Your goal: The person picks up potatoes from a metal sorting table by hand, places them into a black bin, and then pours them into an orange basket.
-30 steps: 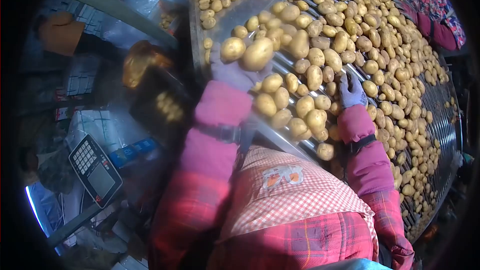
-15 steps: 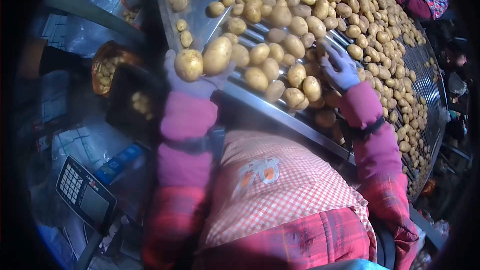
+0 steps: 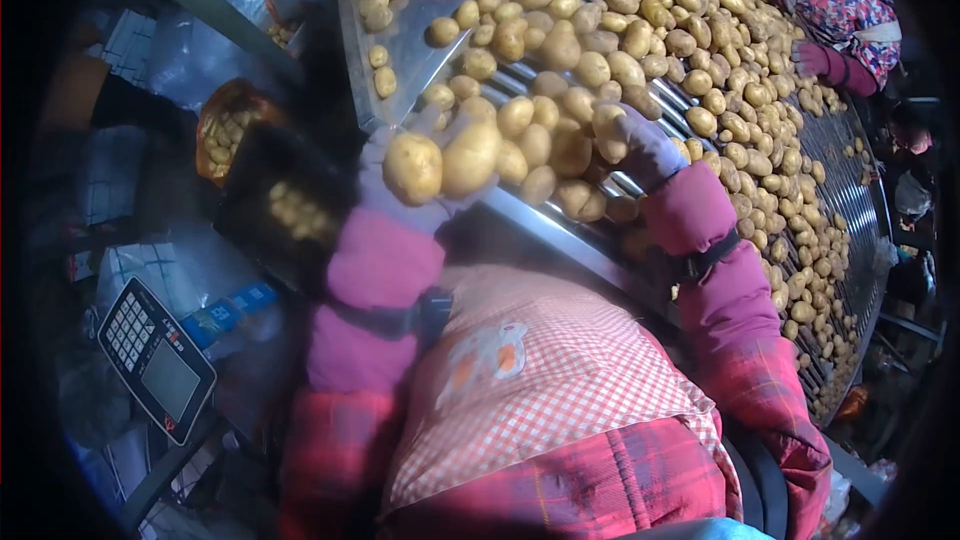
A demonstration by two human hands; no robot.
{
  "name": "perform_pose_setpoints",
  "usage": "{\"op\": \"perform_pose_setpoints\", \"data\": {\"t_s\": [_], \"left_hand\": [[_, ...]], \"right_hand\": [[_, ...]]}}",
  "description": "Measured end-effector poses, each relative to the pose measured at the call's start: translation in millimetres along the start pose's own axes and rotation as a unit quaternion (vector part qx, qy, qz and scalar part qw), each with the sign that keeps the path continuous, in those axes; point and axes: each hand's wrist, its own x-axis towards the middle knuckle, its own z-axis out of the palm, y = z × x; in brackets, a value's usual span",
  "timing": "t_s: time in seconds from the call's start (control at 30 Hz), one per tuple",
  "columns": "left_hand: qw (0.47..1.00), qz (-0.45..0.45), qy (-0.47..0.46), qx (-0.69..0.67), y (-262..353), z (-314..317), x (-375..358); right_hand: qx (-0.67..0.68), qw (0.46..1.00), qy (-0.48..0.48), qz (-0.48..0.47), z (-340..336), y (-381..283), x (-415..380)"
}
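Note:
Two large potatoes (image 3: 413,168) rest in my gloved left hand (image 3: 385,185), whose fingers curl around them at the near edge of the roller table (image 3: 540,223). On the right, my gloved right hand (image 3: 652,147) is closed against a potato (image 3: 609,127) with its fingertips partly hidden behind it. Several more potatoes (image 3: 535,145) lie bunched on the metal rollers between my two hands. Part of the right palm is out of sight.
Many potatoes (image 3: 745,125) cover the rollers at the back and right. A metal chute (image 3: 420,20) adjoins them. At left are a black crate (image 3: 270,175), an orange net bag (image 3: 222,140) of potatoes and a scale display (image 3: 157,360). Another person's hand (image 3: 812,58) is at upper right.
My right hand has moved left, toward my left hand, bringing potatoes closer together. My left hand still holds its two potatoes. The other person's arms show more at upper right.

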Motion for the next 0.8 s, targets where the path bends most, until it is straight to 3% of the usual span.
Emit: {"op": "perform_pose_setpoints", "data": {"t_s": [0.03, 0.07, 0.13, 0.23, 0.37, 0.47, 0.57, 0.63, 0.7, 0.73, 0.77, 0.8], "left_hand": [[1.000, 0.006, -0.004, -0.004, -5, 2, -1], [1.000, 0.012, -0.006, -0.008, -9, 4, -1], [0.998, 0.048, 0.008, 0.042, -18, 11, -1], [0.993, -0.008, -0.117, -0.015, -32, 3, 0], [0.994, 0.036, -0.082, 0.066, -58, -5, 8], [0.997, -0.064, -0.021, -0.048, -61, 27, 4], [0.999, -0.045, -0.022, 0.003, -66, 34, 7], [0.999, -0.041, -0.023, 0.021, -67, 33, 10], [0.984, 0.003, -0.055, 0.171, -71, 27, 14], [0.984, 0.006, -0.053, 0.168, -70, 27, 15], [0.996, -0.054, -0.070, 0.031, -66, 37, 15], [0.984, -0.113, -0.085, -0.105, -62, 42, 16]], "right_hand": [[0.082, 0.996, 0.032, 0.026, 5, -6, -9], [0.364, 0.926, 0.030, 0.090, 12, -21, -11], [0.354, 0.933, 0.014, 0.059, 17, -21, -8], [0.409, 0.908, 0.007, 0.089, 13, -17, -6], [0.432, 0.897, 0.060, 0.068, 13, -7, -3], [0.440, 0.894, 0.011, 0.085, 2, -5, 0], [0.441, 0.891, -0.014, 0.102, 1, -11, 4], [0.431, 0.896, 0.018, 0.105, 7, -14, 7], [0.408, 0.906, 0.011, 0.111, 8, -17, 11], [0.384, 0.917, 0.005, 0.112, 9, -20, 14], [0.382, 0.917, 0.001, 0.113, 13, -23, 15], [0.291, 0.955, -0.022, 0.057, 21, -27, 16]]}}
